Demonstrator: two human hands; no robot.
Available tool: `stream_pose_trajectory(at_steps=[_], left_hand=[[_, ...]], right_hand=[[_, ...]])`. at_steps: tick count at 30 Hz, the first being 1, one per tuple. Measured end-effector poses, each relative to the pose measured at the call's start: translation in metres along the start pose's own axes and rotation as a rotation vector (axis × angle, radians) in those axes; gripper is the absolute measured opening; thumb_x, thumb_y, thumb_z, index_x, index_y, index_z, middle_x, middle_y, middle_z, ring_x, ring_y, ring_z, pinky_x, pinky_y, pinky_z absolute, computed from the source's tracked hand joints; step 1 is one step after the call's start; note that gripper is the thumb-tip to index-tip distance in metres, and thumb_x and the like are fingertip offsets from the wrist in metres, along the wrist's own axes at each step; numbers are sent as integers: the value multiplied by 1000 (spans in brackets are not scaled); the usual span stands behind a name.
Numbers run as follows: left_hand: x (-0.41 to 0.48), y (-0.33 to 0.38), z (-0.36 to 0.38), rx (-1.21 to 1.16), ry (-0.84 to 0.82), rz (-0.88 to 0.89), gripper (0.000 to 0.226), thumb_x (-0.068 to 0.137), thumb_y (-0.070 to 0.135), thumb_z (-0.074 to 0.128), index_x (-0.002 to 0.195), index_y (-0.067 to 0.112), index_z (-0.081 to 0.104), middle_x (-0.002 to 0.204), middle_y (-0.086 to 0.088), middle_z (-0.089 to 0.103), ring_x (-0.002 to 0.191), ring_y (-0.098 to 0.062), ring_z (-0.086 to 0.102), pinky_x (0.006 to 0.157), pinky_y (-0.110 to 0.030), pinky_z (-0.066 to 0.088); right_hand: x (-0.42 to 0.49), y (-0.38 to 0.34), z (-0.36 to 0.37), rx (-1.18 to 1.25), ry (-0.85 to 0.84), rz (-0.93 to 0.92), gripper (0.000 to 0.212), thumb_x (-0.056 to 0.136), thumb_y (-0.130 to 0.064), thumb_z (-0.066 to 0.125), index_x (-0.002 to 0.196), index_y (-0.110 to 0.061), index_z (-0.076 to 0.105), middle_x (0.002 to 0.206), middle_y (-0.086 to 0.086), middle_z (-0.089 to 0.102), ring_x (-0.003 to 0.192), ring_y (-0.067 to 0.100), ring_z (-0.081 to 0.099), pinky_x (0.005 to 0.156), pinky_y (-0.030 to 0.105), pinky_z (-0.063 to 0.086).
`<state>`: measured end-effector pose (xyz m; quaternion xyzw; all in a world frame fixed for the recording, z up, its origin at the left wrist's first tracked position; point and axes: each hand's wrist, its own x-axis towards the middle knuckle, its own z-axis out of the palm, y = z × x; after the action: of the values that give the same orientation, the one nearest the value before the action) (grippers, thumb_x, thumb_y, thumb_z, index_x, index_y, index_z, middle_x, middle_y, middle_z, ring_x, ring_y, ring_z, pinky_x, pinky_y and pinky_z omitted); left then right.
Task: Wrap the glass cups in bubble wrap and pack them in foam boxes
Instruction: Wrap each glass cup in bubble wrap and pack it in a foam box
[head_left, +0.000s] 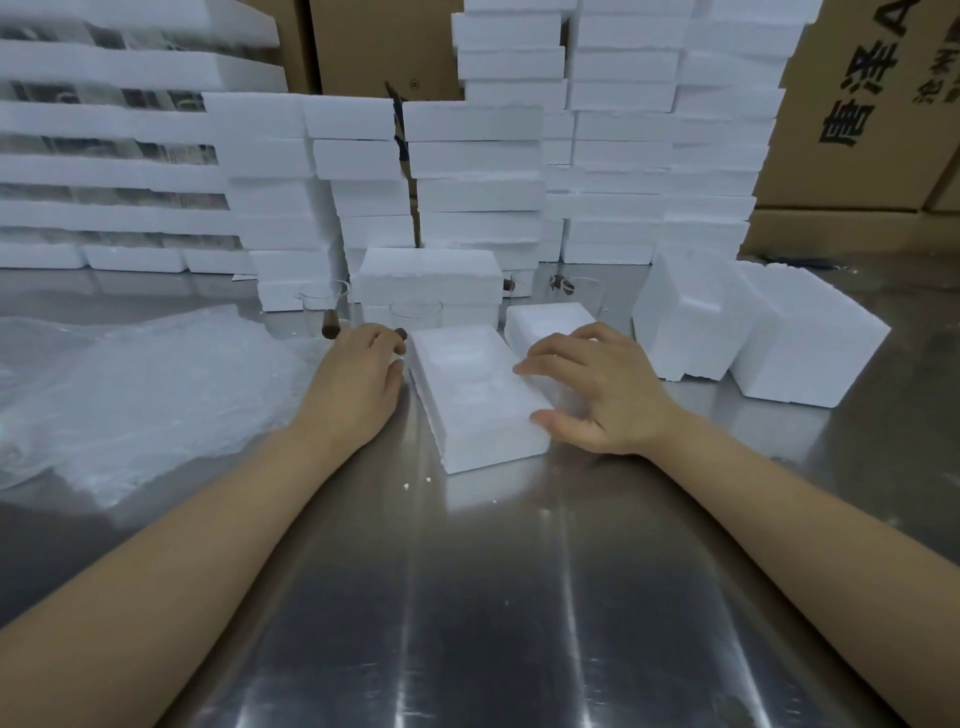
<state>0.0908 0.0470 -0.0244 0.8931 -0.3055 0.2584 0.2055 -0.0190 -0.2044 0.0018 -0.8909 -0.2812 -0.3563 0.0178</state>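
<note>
we get cool, even overhead light here, with streaky white glare on the steel table (483, 649). the foam stacks (618, 156) look nearly blown out, everything's a bit motion-soft, and the edges bow from the wide lens.

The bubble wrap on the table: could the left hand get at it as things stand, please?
Probably yes: the bubble wrap lies flat on the table just beside the left hand, with nothing between them.
</note>
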Motion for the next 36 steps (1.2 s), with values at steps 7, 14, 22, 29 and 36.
stream_pose_trajectory(at_steps=[7, 14, 22, 29, 36], left_hand=[[2, 1, -6, -334, 112, -248, 11, 92, 4, 57, 94, 8, 67, 99, -9, 66, 80, -20, 60, 64, -10, 47], [6, 5, -30, -641, 564, -484, 21, 90, 10, 61, 108, 10, 72, 102, -5, 71, 85, -9, 65, 82, -11, 48], [4, 12, -29, -850, 675, -460, 20, 90, 9, 61, 108, 11, 70, 106, -11, 68, 90, -32, 66, 82, -23, 54], [1, 33, -36, -880, 724, -309, 18, 90, 11, 63, 104, 17, 73, 105, 2, 68, 94, -17, 65, 80, -35, 57], [-11, 69, -27, -884, 530, 77, 24, 90, 2, 61, 102, 21, 69, 106, -2, 68, 102, -23, 66, 86, -38, 54]], right_hand=[[6, -15, 3, 4, 58, -117, 41, 82, -48, 57, 82, -10, 73, 91, 2, 71, 58, 26, 59, 63, 28, 46], [6, -15, 9, 46, 41, -79, 28, 87, -28, 64, 84, -1, 71, 92, 11, 69, 68, 31, 64, 63, 37, 53], [9, -15, 10, -111, 96, -100, 27, 83, -33, 68, 76, -7, 68, 86, 4, 68, 62, 23, 57, 65, 29, 45], [13, -27, 18, -11, 42, 237, 29, 91, -35, 60, 96, -8, 70, 98, 5, 67, 83, 30, 61, 83, 35, 39], [17, -29, 14, 232, 195, 588, 96, 76, -53, 72, 150, -19, 22, 137, -5, 51, 122, 5, 40, 105, 28, 27]])
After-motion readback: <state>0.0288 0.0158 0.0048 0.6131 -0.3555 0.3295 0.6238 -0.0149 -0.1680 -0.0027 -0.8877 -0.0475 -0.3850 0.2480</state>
